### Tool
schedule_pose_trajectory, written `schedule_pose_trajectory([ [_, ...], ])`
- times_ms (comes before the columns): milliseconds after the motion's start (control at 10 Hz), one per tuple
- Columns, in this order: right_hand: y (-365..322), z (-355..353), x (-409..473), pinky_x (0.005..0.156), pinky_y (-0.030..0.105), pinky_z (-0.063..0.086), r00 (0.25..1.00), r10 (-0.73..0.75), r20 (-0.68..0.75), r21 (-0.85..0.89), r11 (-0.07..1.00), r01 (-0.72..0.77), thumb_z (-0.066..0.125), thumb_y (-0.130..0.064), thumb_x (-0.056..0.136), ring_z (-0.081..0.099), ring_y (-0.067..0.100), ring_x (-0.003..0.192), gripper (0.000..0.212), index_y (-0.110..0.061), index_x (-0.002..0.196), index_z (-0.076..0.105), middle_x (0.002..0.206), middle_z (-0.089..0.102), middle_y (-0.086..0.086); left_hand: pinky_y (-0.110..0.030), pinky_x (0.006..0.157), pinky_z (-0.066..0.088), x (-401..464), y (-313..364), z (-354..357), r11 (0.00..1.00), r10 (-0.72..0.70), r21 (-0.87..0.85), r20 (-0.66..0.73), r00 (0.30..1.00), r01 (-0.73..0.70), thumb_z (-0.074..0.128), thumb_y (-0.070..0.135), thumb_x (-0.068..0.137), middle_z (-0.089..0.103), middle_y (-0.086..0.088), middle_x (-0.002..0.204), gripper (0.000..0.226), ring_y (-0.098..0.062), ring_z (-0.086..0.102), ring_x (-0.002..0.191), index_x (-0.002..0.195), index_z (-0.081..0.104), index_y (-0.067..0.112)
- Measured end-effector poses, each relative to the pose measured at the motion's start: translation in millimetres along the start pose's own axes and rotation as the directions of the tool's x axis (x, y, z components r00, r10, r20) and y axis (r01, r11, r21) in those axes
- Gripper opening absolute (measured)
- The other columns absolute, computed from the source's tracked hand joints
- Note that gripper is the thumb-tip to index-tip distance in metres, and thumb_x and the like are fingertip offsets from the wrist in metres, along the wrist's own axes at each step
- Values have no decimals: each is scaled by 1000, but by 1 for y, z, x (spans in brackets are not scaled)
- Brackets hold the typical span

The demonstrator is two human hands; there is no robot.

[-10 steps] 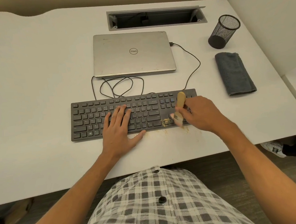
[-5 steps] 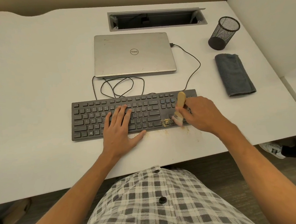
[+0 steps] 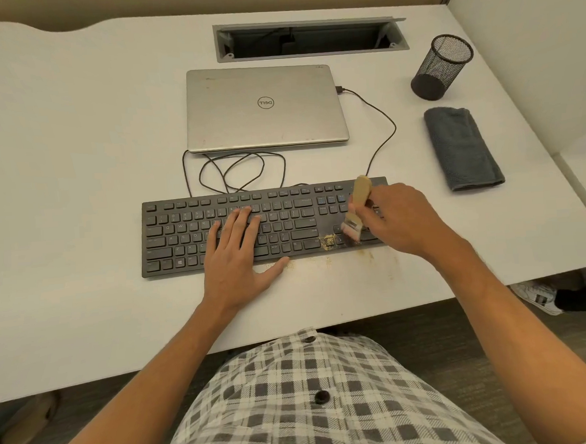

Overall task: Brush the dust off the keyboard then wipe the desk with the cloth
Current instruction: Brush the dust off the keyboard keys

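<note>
A black keyboard (image 3: 182, 232) lies across the middle of the white desk (image 3: 57, 150). My left hand (image 3: 240, 259) rests flat on its middle keys, fingers straight. My right hand (image 3: 401, 220) grips a small wooden-handled brush (image 3: 359, 200), whose bristles touch the keys at the keyboard's right end. A clump of tan dust (image 3: 329, 242) sits on the keys just left of the bristles, and more dust is scattered on the desk along the keyboard's front edge. A folded grey cloth (image 3: 462, 148) lies to the right, apart from both hands.
A shut silver laptop (image 3: 264, 107) lies behind the keyboard, with looped cable (image 3: 244, 171) between them. A black mesh pen cup (image 3: 441, 67) stands at the back right, beside a partition wall. An open cable tray (image 3: 311, 38) is set into the desk's back. A shoe shows below the desk's right edge.
The brush has shifted slightly over the right end of the keyboard. My left hand stays where it was on the keys.
</note>
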State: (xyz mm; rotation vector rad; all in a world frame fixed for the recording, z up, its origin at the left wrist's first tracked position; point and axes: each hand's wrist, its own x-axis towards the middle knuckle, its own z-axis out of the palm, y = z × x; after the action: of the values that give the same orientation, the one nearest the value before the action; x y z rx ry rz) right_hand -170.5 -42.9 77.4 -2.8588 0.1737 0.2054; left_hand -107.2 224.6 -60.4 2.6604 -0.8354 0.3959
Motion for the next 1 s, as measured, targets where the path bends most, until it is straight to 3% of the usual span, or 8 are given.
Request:
schedule_pose_trajectory([
  [200,1,-5,0,51,28,30,997,26,74,-46,999,-22,44,-40,101,51,20,61,35,-16,78,55,61,48,-7,-50,122,24,0,0,0,1000,-2,5,1,1000,2,49,73,88,45,-12,156,87,-30,39,146,144,52,7],
  [300,3,-7,2,50,24,28,999,7,-33,-12,1000,-7,44,-38,101,49,18,60,32,-16,83,59,61,47,-9,-49,122,23,0,0,0,1000,-3,7,1,1000,3,49,73,88,45,-12,156,87,-30,39,146,145,52,7],
  [500,7,-1,-2,55,31,31,992,109,66,-65,992,-105,44,-37,100,50,21,63,35,-20,70,46,64,49,-3,-48,122,21,0,0,0,1000,-1,15,-1,1000,1,50,73,88,45,-12,156,87,-30,39,146,145,52,7],
  [600,6,-2,-3,50,30,27,994,89,-69,21,996,-88,44,-35,101,48,19,58,30,-18,77,49,59,46,-7,-48,122,22,0,-1,0,1000,0,12,5,1000,0,50,73,88,45,-12,156,87,-30,39,146,145,52,7],
  [700,5,1,-1,50,30,28,991,98,-96,39,995,-95,43,-36,101,48,20,59,29,-15,83,53,59,46,-7,-48,122,22,0,0,0,1000,1,16,3,1000,-1,51,73,88,45,-12,156,87,-30,39,146,145,52,7],
  [800,11,4,-4,53,30,33,993,115,18,-40,993,-115,44,-38,101,51,19,61,34,-10,89,61,65,54,-1,-49,122,23,0,0,0,1000,1,11,2,1000,-1,52,72,88,45,-12,156,87,-30,39,146,145,52,7],
  [1000,4,2,-7,50,27,30,998,31,-47,22,999,-30,43,-39,102,52,20,59,35,-15,79,55,60,49,-3,-49,122,23,-1,0,0,1000,0,13,1,1000,0,56,70,87,45,-12,156,85,-30,38,146,144,53,7],
])
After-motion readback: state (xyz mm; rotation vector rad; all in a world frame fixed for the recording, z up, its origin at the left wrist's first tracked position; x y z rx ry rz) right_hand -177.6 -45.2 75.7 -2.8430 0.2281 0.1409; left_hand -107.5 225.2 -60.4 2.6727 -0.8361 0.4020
